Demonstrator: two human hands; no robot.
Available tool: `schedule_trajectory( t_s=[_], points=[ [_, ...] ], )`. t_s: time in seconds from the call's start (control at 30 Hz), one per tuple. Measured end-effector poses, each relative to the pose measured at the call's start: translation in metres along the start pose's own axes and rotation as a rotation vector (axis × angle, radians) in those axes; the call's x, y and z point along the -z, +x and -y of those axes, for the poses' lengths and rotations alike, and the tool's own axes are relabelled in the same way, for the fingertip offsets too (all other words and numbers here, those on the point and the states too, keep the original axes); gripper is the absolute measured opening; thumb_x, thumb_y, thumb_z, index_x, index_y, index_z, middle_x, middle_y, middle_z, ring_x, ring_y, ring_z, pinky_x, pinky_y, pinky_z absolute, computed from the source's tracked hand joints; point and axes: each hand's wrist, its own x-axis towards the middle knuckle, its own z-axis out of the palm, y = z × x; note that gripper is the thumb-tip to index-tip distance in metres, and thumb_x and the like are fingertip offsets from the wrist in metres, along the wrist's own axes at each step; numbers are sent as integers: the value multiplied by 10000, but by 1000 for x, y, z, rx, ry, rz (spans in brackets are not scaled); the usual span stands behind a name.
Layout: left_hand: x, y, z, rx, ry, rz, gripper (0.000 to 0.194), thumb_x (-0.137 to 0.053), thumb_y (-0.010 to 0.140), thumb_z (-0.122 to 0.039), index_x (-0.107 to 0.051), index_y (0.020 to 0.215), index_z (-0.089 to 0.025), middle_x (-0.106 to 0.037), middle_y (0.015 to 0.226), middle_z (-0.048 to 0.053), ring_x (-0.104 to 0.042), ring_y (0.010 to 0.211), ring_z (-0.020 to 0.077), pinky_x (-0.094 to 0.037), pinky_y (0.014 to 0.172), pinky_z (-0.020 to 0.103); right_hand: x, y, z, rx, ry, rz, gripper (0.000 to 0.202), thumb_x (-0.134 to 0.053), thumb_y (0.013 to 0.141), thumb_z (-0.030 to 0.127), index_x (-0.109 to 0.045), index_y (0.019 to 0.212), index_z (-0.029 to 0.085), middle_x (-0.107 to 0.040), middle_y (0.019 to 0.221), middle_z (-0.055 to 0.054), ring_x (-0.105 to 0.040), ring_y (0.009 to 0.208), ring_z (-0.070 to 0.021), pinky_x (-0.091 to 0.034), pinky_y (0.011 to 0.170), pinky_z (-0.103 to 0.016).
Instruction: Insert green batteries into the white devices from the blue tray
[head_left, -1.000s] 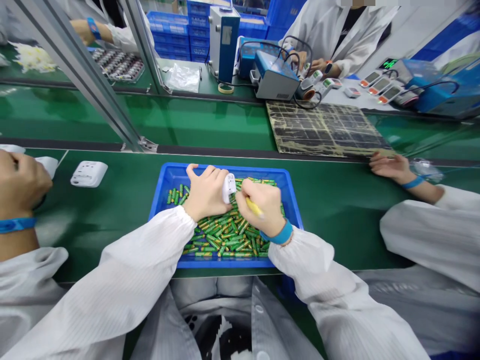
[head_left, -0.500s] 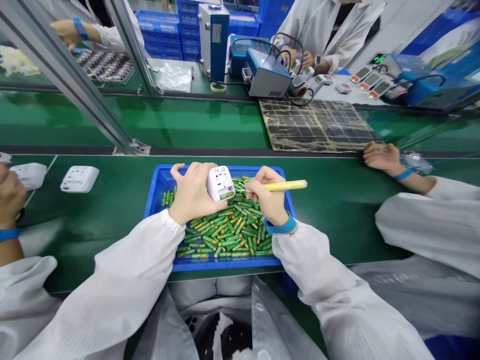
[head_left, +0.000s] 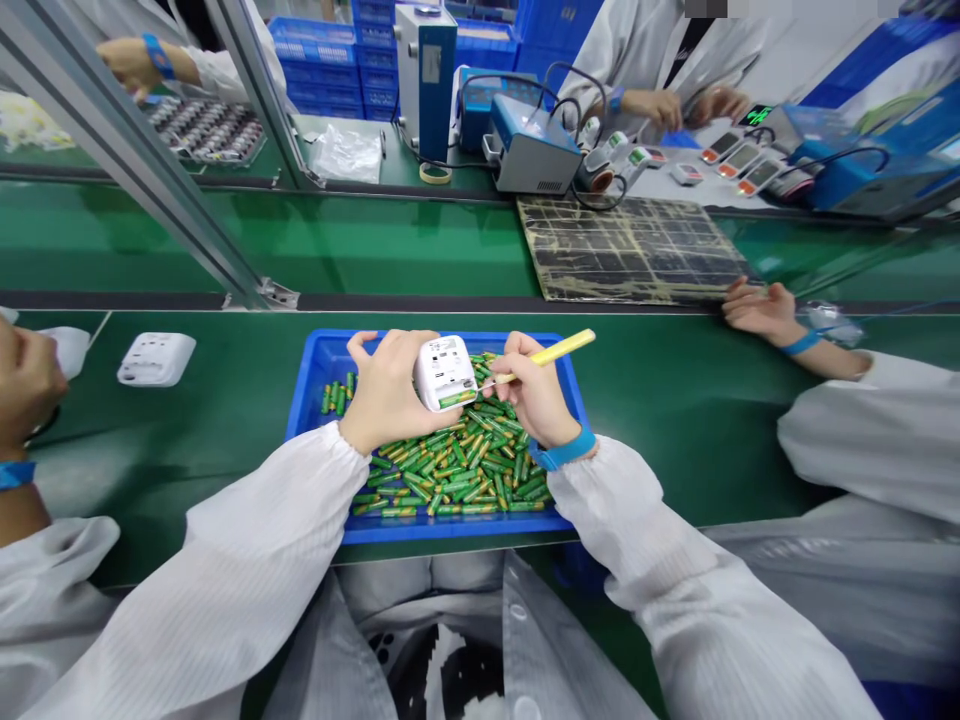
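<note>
My left hand [head_left: 390, 390] is closed around a small white plastic device [head_left: 445, 366], its slotted face turned up. A green battery [head_left: 457, 398] lies in the bay along the device's lower edge. In my right hand [head_left: 541, 395] is a slim tool with a yellow handle [head_left: 564, 348], held like a pen. Its thin metal tip reaches the device's right side by the battery's end; contact there is too small to tell. Below both hands, a blue tray [head_left: 300, 405] holds many loose green and gold batteries [head_left: 465, 465].
Another white device [head_left: 156, 359] lies left of the tray. A co-worker's hand [head_left: 30, 385] is at the far left, another's hand [head_left: 765, 312] at the right. Beyond a metal frame post [head_left: 150, 150] are a dark taped board [head_left: 637, 250] and blue instruments [head_left: 532, 145].
The yellow handle has tilted upward at its far end, and its tip is now at the device's battery bay. The device has turned slightly. The co-worker's hands across the bench have moved right.
</note>
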Motion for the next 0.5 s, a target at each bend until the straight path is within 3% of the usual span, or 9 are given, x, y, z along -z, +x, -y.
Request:
schedule_trajectory(
  t_s=[0.1, 0.23, 0.37, 0.5],
  points=[
    [-5, 1, 2, -47, 51, 11, 667, -740, 610, -512, -535, 1182, -236, -691, 1173, 96, -591, 1102, 335, -210, 1036, 541, -5, -4, 4, -95, 94, 84, 243, -613, 695, 207, -383, 620, 233, -493, 389, 94, -437, 343, -75, -419, 448, -205],
    [-13, 1, 2, -151, 74, 93, 567, -690, 688, -516, -567, 1156, -222, -705, 1134, 107, -590, 1084, 343, -161, 1033, 603, -14, -10, 6, -199, 88, 279, 262, -662, 695, 243, -410, 626, 235, -558, 419, 63, -500, 364, -107, -304, 371, -200],
    [-11, 2, 3, -128, 116, 92, 543, -662, 722, -429, -551, 1216, -234, -683, 1217, 119, -559, 1149, 358, -141, 1049, 605, -10, -5, 6, -195, 134, 192, 273, -639, 660, 200, -378, 584, 230, -466, 366, 87, -356, 319, -68, -340, 405, -207],
    [-1, 9, 14, 13, 170, -52, 625, -650, 710, -411, -489, 1289, -240, -633, 1294, 110, -535, 1205, 334, -176, 1066, 551, 0, 4, 6, -155, 171, 119, 303, -612, 647, 178, -329, 548, 226, -385, 339, 90, -260, 328, -56, -361, 431, -211]
  ],
)
